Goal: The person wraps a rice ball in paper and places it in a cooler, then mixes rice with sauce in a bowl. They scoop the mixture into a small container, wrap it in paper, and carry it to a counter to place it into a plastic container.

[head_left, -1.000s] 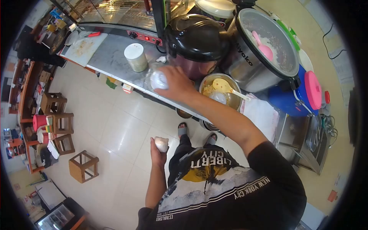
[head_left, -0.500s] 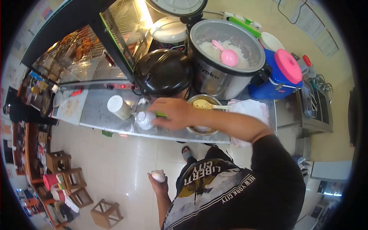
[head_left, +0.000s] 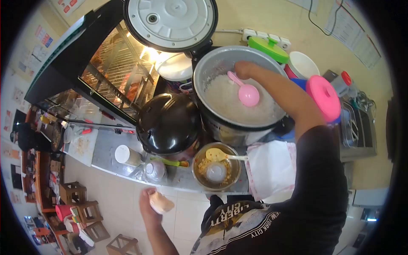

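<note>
My right hand [head_left: 245, 70] is inside the open rice cooker [head_left: 204, 63], beside the handle of a pink ladle [head_left: 248, 95] lying on the white rice [head_left: 223, 97]; its fingers are blurred and hidden. Low in front of the counter, my left hand [head_left: 149, 208] is closed on a small whitish packet [head_left: 161, 202]. A steel bowl [head_left: 196, 170] holds yellowish bits, a clear rounded item and a yellow spoon [head_left: 216, 154].
A black domed pot [head_left: 170, 123] stands left of the cooker. White container [head_left: 127, 155], clear bottle [head_left: 154, 171] and green-handled tool [head_left: 170, 162] are on the counter [head_left: 106, 148]. White paper [head_left: 272, 165] lies right of the bowl. A person [head_left: 29, 136] stands far left.
My right hand has moved from the bottle area near the counter's front up into the rice cooker. My left hand still holds the packet, now nearer the counter edge. The view has shifted.
</note>
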`<state>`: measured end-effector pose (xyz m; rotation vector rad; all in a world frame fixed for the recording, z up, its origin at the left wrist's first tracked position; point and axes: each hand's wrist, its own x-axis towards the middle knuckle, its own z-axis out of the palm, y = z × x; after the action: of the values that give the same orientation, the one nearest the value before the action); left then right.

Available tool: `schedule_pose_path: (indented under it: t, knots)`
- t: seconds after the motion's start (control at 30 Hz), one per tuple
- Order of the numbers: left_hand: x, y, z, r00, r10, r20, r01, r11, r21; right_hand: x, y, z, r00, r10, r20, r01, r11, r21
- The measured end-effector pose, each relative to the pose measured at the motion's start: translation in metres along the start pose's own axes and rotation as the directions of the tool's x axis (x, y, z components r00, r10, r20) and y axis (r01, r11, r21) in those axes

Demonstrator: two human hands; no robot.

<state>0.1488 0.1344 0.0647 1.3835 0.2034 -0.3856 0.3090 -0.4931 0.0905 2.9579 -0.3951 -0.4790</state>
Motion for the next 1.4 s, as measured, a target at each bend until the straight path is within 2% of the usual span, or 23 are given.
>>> schedule_pose_path:
  t: [0.03,0.1,0.17,0.2,0.23,0.27,0.33,0.37,0.43,0.53,0.63,0.67,0.73,0.8,0.9,0.93,1.03,1.13,1.23,1.3,1.33,1.37,1.4]
  knots:
    - [0.017,0.031,0.03,0.999,0.051,-0.017,-0.051,0.999,-0.001,0.019,-0.003,0.01,1.0,-0.001,0.015,0.0,0.999,0.049]
    - [0.062,0.081,0.083,0.977,0.211,0.035,-0.213,0.973,0.083,0.043,-0.007,0.036,0.997,0.034,-0.067,-0.022,0.985,0.169]
    - [0.089,0.136,0.147,0.944,0.279,0.178,-0.281,0.959,-0.013,0.053,-0.014,0.048,0.993,0.072,-0.094,-0.045,0.963,0.267]
    - [0.114,0.154,0.168,0.938,0.234,0.255,-0.235,0.972,-0.026,0.055,-0.015,0.049,0.992,0.096,-0.087,-0.065,0.951,0.302]
    - [0.154,0.159,0.182,0.946,0.271,0.175,-0.272,0.962,-0.024,0.054,-0.014,0.048,0.989,0.121,-0.079,-0.089,0.939,0.333]
    - [0.183,0.173,0.201,0.958,0.188,0.217,-0.177,0.982,-0.07,0.047,-0.015,0.042,0.993,0.093,-0.074,-0.065,0.946,0.317]
    - [0.202,0.206,0.244,0.949,0.09,0.302,-0.094,0.996,-0.002,0.016,-0.017,0.016,0.997,0.046,-0.054,-0.028,0.957,0.29]
    - [0.208,0.214,0.263,0.956,0.125,0.266,-0.118,0.992,-0.04,-0.002,-0.018,0.004,0.996,0.046,-0.081,-0.019,0.95,0.313]
    - [0.23,0.229,0.283,0.963,0.098,0.25,-0.083,0.994,-0.07,-0.045,-0.017,-0.018,0.991,0.057,-0.118,-0.011,0.933,0.359]
    - [0.25,0.235,0.293,0.924,0.088,0.372,-0.047,0.992,-0.117,-0.116,0.002,-0.05,0.973,-0.043,-0.228,0.123,0.93,0.347]
    - [0.258,0.246,0.301,0.904,0.081,0.42,-0.027,0.991,-0.134,-0.175,0.035,-0.061,0.932,-0.133,-0.338,0.269,0.878,0.396]
    - [0.258,0.251,0.304,0.922,0.112,0.371,-0.062,0.988,-0.143,-0.193,0.042,-0.064,0.935,-0.086,-0.345,0.253,0.843,0.475]
    - [0.275,0.254,0.297,0.907,0.092,0.41,0.016,0.968,-0.252,-0.225,0.053,-0.066,0.934,0.013,-0.356,0.226,0.752,0.62]
    - [0.295,0.257,0.289,0.873,0.097,0.477,0.083,0.936,-0.343,-0.251,0.06,-0.064,0.92,0.11,-0.377,0.208,0.678,0.705]
    - [0.305,0.258,0.29,0.824,0.089,0.56,0.144,0.922,-0.359,-0.279,0.063,-0.055,0.892,0.24,-0.382,0.198,0.553,0.809]
    - [0.3,0.258,0.295,0.846,0.069,0.529,0.165,0.91,-0.382,-0.288,0.063,-0.051,0.884,0.283,-0.373,0.193,0.505,0.841]
    - [0.279,0.251,0.302,0.861,0.133,0.491,0.038,0.945,-0.324,-0.303,0.071,-0.031,0.817,0.352,-0.457,0.224,0.536,0.814]
    - [0.251,0.243,0.304,0.863,0.19,0.468,-0.037,0.948,-0.317,-0.318,0.077,-0.022,0.718,0.521,-0.461,0.288,0.38,0.879]
    - [0.224,0.236,0.304,0.878,0.214,0.427,-0.084,0.949,-0.303,-0.328,0.087,-0.012,0.639,0.669,-0.379,0.412,0.119,0.903]
    - [0.197,0.231,0.31,0.908,0.208,0.363,-0.134,0.966,-0.22,-0.334,0.084,-0.007,0.576,0.726,-0.376,0.419,0.133,0.898]
    - [0.189,0.225,0.311,0.852,0.202,0.484,-0.134,0.976,-0.171,-0.34,0.079,-0.006,0.541,0.754,-0.372,0.429,0.133,0.894]
    - [0.174,0.214,0.322,0.873,0.263,0.411,-0.213,0.963,-0.163,-0.347,0.074,-0.004,0.504,0.781,-0.368,0.439,0.135,0.888]
    - [0.161,0.204,0.325,0.887,0.244,0.393,-0.198,0.968,-0.155,-0.358,0.07,-0.002,0.432,0.818,-0.38,0.459,0.163,0.873]
